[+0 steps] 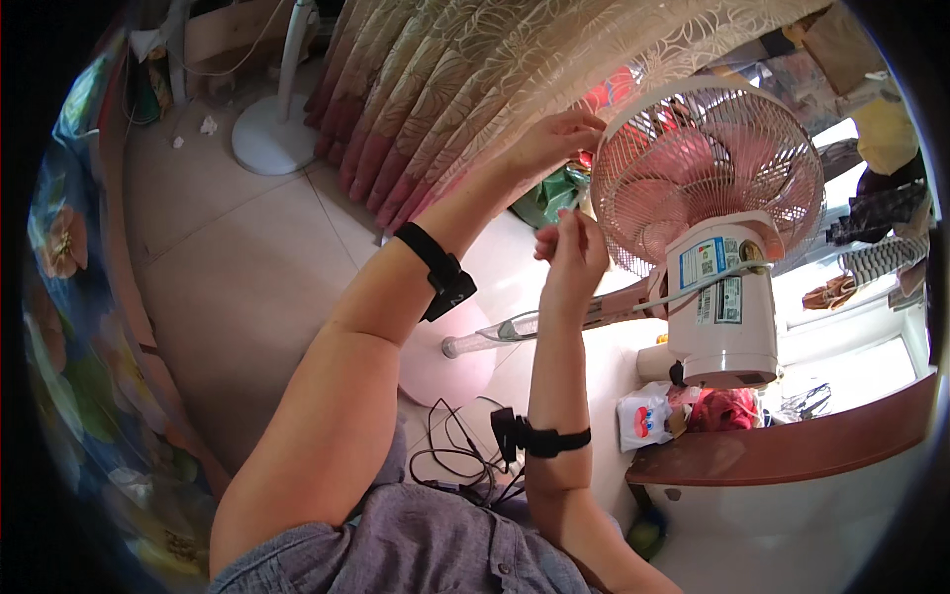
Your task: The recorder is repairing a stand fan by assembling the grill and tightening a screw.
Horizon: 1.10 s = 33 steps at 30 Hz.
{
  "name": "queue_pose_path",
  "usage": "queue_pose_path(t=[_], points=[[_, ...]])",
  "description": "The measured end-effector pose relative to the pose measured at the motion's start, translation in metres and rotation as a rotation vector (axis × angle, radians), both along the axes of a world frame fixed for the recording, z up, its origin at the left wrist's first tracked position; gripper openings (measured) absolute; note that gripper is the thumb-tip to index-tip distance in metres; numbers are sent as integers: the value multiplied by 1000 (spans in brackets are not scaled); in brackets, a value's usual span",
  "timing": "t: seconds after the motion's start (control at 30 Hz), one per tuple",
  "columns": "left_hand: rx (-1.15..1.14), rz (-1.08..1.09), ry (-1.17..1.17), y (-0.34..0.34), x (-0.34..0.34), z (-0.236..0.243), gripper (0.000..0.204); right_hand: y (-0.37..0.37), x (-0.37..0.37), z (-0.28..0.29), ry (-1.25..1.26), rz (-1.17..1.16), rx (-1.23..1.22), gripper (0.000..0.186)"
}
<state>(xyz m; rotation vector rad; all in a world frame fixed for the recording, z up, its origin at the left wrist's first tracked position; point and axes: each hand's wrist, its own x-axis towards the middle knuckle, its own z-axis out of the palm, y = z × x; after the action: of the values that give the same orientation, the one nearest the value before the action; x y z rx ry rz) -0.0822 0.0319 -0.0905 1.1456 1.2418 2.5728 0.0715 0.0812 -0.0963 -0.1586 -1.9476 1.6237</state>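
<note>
A pinkish-white pedestal fan (724,297) stands to my right, its round wire guard (712,168) facing away and its motor housing toward me. At the guard's left rim is my left hand (557,141), with bent fingers closed on the edge; the exact grip is partly hidden. Lower down, just left of the guard, I hold up my right hand (576,255) with its fingers curled together. Whatever is in those fingers, if anything, is too small to make out. A pale cord (708,287) loops across the housing.
The fan's round base (447,366) rests on the tiled floor by black cables (457,450). A patterned curtain (426,89) hangs ahead. Another stand base (272,139) is at far left. A brown-edged counter (792,441) with bags (645,421) lies right; flowered fabric (94,346) lines the left.
</note>
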Motion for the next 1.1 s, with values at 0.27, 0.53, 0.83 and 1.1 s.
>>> queue_pose_path(t=[0.27,0.53,0.83,1.1], points=[[-79,-145,-50,4,-16,-1,35,7,-50,3,31,-31,-660,10],[-101,2,37,5,-14,-3,39,-4,-2,-13,218,-48,-697,10],[-67,45,60,11,-15,-2,40,27,4,7,387,-82,-788,9],[-9,46,91,19,-9,3,35,38,3,-5,139,-9,-913,8]])
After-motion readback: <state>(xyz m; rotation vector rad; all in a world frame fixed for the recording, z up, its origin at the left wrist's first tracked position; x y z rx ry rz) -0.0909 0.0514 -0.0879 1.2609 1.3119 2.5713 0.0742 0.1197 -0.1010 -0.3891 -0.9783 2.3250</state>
